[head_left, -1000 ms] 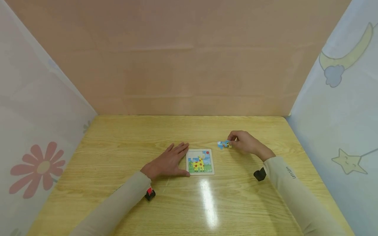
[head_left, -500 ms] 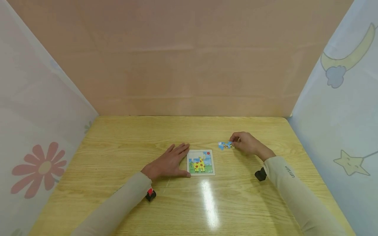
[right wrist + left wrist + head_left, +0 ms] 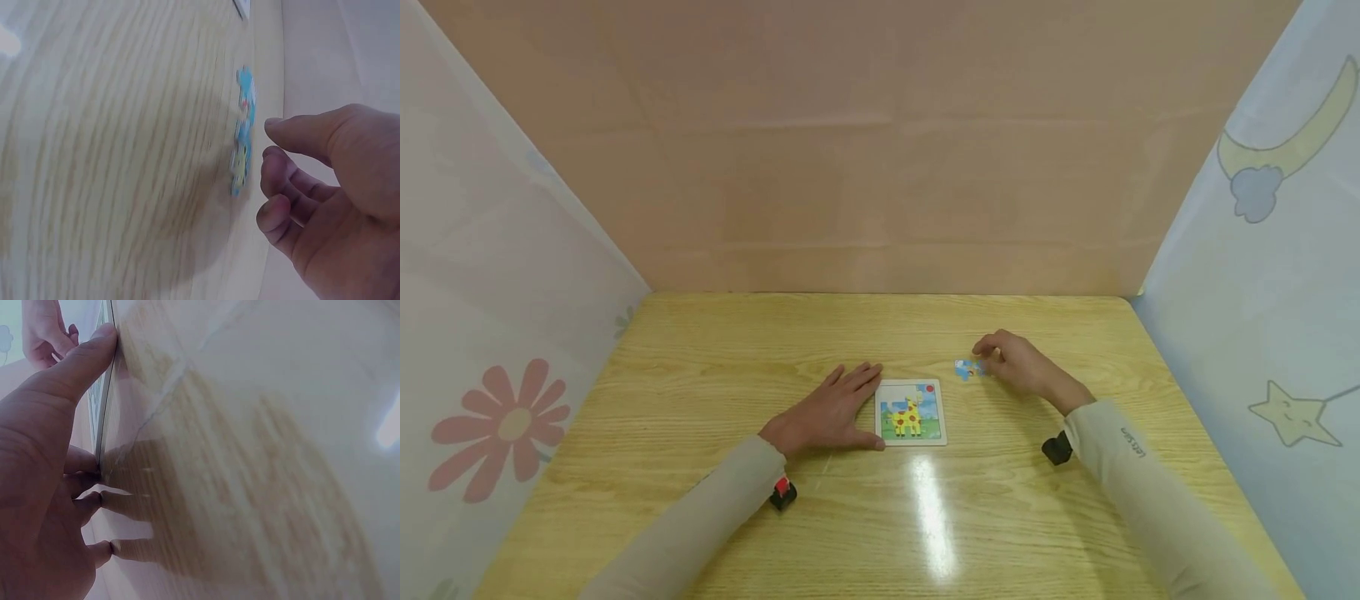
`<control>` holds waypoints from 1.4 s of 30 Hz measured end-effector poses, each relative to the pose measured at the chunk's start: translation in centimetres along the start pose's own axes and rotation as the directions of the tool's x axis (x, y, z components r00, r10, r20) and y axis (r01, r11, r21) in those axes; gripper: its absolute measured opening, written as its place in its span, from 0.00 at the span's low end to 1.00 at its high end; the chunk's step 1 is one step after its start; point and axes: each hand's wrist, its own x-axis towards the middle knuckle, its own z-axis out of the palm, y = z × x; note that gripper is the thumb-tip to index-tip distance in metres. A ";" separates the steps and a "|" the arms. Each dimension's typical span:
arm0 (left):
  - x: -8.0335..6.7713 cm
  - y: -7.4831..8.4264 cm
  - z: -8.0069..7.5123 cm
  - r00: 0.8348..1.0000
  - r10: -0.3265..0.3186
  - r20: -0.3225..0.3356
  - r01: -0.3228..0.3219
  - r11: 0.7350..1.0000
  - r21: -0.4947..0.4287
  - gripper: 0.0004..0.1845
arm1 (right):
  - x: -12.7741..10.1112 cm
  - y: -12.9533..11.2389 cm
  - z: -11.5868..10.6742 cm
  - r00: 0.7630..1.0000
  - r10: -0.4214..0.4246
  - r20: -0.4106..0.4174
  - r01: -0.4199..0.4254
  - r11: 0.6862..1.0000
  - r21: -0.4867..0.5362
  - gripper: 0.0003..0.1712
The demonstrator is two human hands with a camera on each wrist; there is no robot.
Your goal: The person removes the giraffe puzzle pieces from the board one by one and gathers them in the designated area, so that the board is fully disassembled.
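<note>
A small giraffe puzzle board [image 3: 910,412] lies at the middle of the wooden table [image 3: 700,392]. My left hand [image 3: 833,407] rests flat beside its left side. In the left wrist view the thumb [image 3: 87,356] touches the board's edge [image 3: 102,412]. A joined blue strip of puzzle pieces [image 3: 967,368] lies on the table to the right of the board. My right hand [image 3: 1009,360] hovers just right of the strip. In the right wrist view its fingers [image 3: 284,187] are loosely curled and stand apart from the puzzle pieces [image 3: 242,134], holding nothing.
A tan panel [image 3: 880,167] closes the back of the table. Printed cloth walls stand on the left [image 3: 497,333] and right [image 3: 1262,250]. A bright light glare [image 3: 928,508] lies on the near part of the table.
My right hand has let go of the blue puzzle strip, which now lies on the table, and its fingers have drawn slightly away. The left hand and board have not moved.
</note>
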 end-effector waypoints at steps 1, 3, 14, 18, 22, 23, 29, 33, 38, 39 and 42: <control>0.0 0.0 0.0 1.000 0.001 0.002 -0.001 1.000 0.005 0.63 | 0.0 -0.3 0.2 1.000 0.002 0.005 -0.002 1.000 0.002 0.15; 0.1 -0.1 0.1 1.000 0.003 0.006 -0.003 1.000 0.010 0.63 | 0.0 -1.0 0.6 1.000 -0.003 0.017 0.003 1.000 0.002 0.14; 0.1 -0.2 0.1 1.000 0.000 0.011 0.000 1.000 -0.004 0.63 | 0.3 -4.7 3.9 0.992 -0.096 0.080 0.104 0.988 -0.111 0.15; 0.1 -0.1 0.1 1.000 0.002 0.006 -0.002 1.000 -0.013 0.63 | 0.4 -5.8 5.1 0.991 -0.095 0.096 0.109 0.982 -0.155 0.13; 0.0 -0.1 0.0 1.000 0.008 0.000 -0.008 1.000 -0.020 0.63 | 0.3 -6.7 5.6 0.992 -0.075 0.106 0.094 0.977 -0.192 0.15; -0.1 -0.1 0.1 1.000 0.007 0.002 -0.007 1.000 -0.017 0.63 | 0.3 -6.9 5.7 0.992 -0.068 0.104 0.088 0.976 -0.199 0.16; 0.0 -0.2 0.1 1.000 0.014 -0.004 -0.014 1.000 -0.005 0.63 | 0.1 -7.4 6.2 0.993 -0.081 0.091 0.101 0.964 -0.244 0.18; 0.0 -0.1 0.1 1.000 0.012 -0.002 -0.012 1.000 -0.007 0.63 | -0.1 -7.7 6.3 0.990 -0.111 0.092 0.131 0.959 -0.250 0.20; 0.0 -0.1 0.1 1.000 0.005 0.004 -0.005 1.000 -0.002 0.63 | -0.2 -8.2 6.3 0.986 -0.137 0.098 0.157 0.957 -0.244 0.22; 0.0 -0.1 0.1 1.000 0.004 0.004 -0.004 1.000 -0.002 0.63 | -0.2 -8.2 6.3 0.985 -0.140 0.100 0.161 0.956 -0.247 0.22; -0.1 -0.1 0.1 1.000 0.003 0.001 -0.003 1.000 -0.006 0.63 | -0.1 -8.2 6.3 0.983 -0.145 0.112 0.170 0.953 -0.251 0.23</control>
